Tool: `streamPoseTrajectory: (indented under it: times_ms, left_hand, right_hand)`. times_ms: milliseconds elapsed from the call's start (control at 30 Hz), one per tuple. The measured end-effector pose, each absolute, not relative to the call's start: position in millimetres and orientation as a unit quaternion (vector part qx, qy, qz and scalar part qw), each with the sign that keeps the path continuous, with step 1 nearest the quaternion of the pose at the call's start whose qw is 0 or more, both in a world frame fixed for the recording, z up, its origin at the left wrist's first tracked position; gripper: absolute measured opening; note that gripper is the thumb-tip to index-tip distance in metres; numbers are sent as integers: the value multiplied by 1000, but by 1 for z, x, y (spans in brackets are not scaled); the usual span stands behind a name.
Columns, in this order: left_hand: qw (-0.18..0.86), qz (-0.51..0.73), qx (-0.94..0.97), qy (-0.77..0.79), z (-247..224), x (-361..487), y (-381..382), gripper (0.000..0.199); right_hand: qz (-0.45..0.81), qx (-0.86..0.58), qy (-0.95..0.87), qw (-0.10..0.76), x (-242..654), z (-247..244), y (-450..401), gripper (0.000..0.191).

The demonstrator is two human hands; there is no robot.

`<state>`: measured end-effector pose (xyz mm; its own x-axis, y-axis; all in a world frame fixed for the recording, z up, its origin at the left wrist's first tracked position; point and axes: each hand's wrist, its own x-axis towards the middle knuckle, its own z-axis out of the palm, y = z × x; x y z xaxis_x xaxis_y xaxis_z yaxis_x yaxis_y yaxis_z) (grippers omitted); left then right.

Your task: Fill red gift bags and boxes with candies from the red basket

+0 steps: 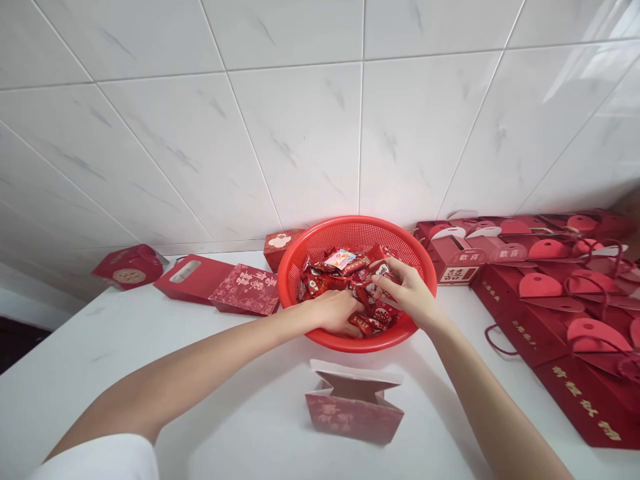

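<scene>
A round red plastic basket stands on the white counter against the tiled wall, filled with red-wrapped candies. Both my hands are inside it. My left hand is dug into the candies at the basket's front, fingers curled among the wrappers. My right hand rests on the pile to the right, fingertips pinching wrapped candies. Just in front of the basket a small red gift box stands with its top flaps spread.
Flat and folded red boxes lie left of the basket, with another red box further left by the wall. A large group of assembled red gift boxes with handles fills the counter's right side.
</scene>
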<state>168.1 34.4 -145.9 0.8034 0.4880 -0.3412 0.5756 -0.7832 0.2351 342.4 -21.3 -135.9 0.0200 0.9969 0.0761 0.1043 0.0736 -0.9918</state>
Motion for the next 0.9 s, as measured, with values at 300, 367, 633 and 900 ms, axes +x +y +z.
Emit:
streamPoseTrajectory:
  times_ms: [300,367,633,900]
  left_hand:
    - [133,-141,932,306,-142,169,31,37]
    - [146,-125,935,297,-142,168,29,41]
    - [184,-74,937,289,-142,167,26,21]
    - [193,126,873,429,-149,163,45,25]
  right_hand:
    - [421,-511,-562,496,343,-134,-22,20]
    - [424,-508,-563,494,342,-133,-23,20]
    - [469,-492,-509,528,341,-130,-23,24]
    - [404,-499,-522,561,343,-130,-23,19]
